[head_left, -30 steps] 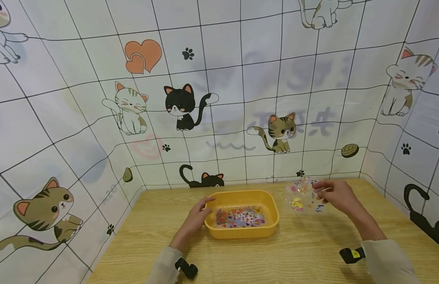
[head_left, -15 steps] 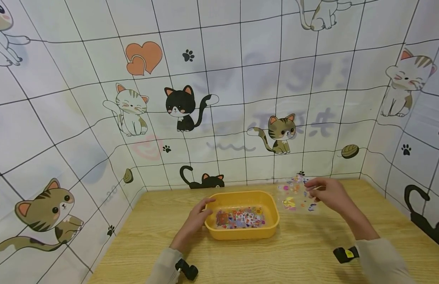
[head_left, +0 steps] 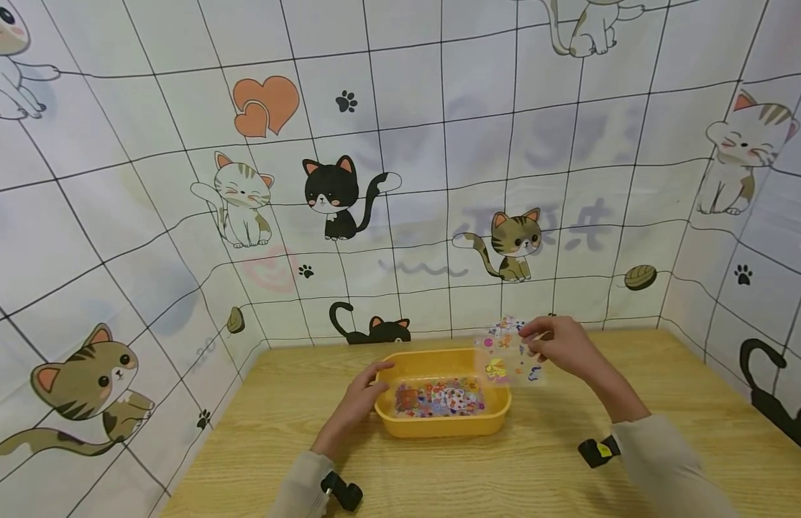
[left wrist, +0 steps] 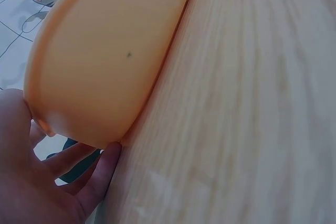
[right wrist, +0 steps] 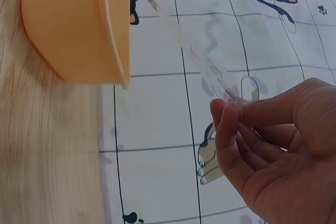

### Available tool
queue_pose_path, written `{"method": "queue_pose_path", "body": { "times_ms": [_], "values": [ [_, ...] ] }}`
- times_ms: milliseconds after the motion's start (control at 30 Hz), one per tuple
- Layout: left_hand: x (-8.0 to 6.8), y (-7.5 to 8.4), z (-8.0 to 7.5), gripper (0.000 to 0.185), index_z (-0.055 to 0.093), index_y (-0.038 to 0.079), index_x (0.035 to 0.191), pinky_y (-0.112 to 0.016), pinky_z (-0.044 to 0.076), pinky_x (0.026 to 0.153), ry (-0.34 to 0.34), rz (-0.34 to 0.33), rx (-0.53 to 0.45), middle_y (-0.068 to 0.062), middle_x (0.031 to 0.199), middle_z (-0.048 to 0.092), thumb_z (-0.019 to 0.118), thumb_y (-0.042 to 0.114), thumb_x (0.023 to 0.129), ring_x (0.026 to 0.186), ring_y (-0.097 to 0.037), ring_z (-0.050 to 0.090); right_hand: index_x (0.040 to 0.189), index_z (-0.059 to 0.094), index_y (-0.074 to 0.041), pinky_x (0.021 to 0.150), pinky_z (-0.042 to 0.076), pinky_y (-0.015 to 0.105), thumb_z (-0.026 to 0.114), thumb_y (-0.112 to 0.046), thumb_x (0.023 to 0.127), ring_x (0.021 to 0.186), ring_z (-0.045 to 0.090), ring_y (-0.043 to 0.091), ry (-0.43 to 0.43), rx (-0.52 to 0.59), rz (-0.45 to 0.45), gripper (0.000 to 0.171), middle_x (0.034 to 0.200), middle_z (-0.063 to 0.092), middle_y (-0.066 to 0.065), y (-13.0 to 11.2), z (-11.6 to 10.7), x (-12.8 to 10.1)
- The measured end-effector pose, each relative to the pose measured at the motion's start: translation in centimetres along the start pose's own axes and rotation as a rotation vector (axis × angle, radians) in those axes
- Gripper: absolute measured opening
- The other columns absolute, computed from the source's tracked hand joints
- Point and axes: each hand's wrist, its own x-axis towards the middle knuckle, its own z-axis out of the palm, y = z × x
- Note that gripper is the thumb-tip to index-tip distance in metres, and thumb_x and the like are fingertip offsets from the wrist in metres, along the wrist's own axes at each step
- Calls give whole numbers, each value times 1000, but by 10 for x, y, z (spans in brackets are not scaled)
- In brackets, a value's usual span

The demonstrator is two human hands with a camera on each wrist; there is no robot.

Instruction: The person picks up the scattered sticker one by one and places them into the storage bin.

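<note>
A yellow plastic basin (head_left: 442, 427) stands on the table, with colourful stickers (head_left: 433, 398) lying flat across its bottom. At its left end my left hand (head_left: 355, 403) grips the wall, the thumb up at the rim; the left wrist view has fingers (left wrist: 107, 166) against the outside of the basin (left wrist: 110, 51). Between thumb and fingertips my right hand (head_left: 565, 345) pinches a clear sticker sheet (head_left: 504, 360) printed with small coloured figures. Held upright, that sheet overlaps the basin's right back corner in the head view. From the right wrist the sheet (right wrist: 194, 61) appears nearly edge-on.
The wood-grain table (head_left: 297, 460) runs back to a white cloth backdrop (head_left: 413, 216) with grid lines and cartoon cats, which also rises at both sides. A black wrist camera (head_left: 341, 492) sits by the left sleeve, another camera (head_left: 597, 452) by the right.
My right hand has carried the sticker sheet leftward, from beside the basin to over its right end. The left hand and the basin stay where they were.
</note>
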Motion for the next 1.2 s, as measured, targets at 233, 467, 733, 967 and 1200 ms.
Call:
{"method": "queue_pose_path", "body": {
  "times_ms": [233, 467, 733, 967, 1200],
  "values": [
    [0, 1, 0, 42, 59, 17, 144, -56, 49, 108, -6, -15, 2, -15, 161, 45, 52, 18, 103, 143, -42, 46, 112, 71, 6, 65, 59, 28, 64, 0, 95, 81, 71, 22, -67, 23, -21, 19, 106, 72, 22, -14, 21, 12],
    [2, -1, -1, 42, 59, 16, 144, -60, 43, 114, -3, 5, 26, -16, 162, 43, 52, 17, 103, 148, -46, 40, 115, 70, 8, 66, 61, 31, 62, 0, 97, 80, 70, 21, -165, 22, -44, 21, 102, 71, 19, -24, 38, 26],
    [0, 1, -1, 43, 58, 18, 145, -60, 41, 115, -13, -10, 19, -15, 164, 40, 51, 19, 103, 150, -46, 37, 117, 69, 11, 69, 62, 37, 62, 0, 96, 78, 71, 21, -264, -1, -58, 25, 104, 72, 20, -37, 54, 41],
    [0, 0, 0, 42, 59, 19, 145, -56, 49, 109, -12, -26, -6, -14, 161, 45, 53, 19, 103, 144, -42, 46, 115, 70, 13, 72, 63, 42, 61, 0, 97, 79, 72, 32, -333, -1, -82, 24, 108, 72, 25, -51, 67, 47],
    [1, -1, -1, 44, 53, 16, 149, -41, 62, 79, -45, -36, -93, -26, 149, 50, 50, 18, 105, 119, -38, 65, 116, 70, 12, 73, 63, 39, 60, -1, 100, 82, 73, 30, -425, 116, -72, 24, 118, 70, 27, -61, 80, 52]
  ]
}}
